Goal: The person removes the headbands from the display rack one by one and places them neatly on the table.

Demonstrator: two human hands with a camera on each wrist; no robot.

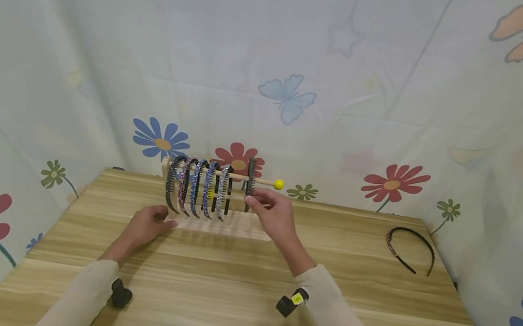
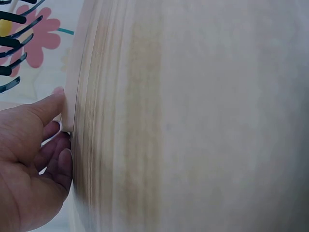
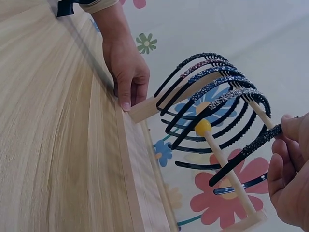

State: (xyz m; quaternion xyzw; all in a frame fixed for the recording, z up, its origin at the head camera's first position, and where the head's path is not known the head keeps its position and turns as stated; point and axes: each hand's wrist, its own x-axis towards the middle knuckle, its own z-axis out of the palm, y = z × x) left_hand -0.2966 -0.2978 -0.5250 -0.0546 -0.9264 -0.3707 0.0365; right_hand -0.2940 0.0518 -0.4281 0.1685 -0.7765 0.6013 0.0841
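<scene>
Our right grip [image 1: 278, 216] pinches a dark glittery headband [image 3: 260, 143] at the upper rod [image 1: 266, 182] of the wooden stand [image 3: 144, 111], apart from five hung headbands [image 1: 194, 184] (another headband [image 1: 392, 245] lies rightward on the bench [image 1: 203, 284]); our left grip [image 1: 144, 225] holds the stand's base corner.

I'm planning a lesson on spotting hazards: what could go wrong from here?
The wooden rack might shift if the left hand, gripping one end, lets go while the right hand moves the held headband. That headband could also bump the silver headband, the nearest one hanging on the rod.
</scene>
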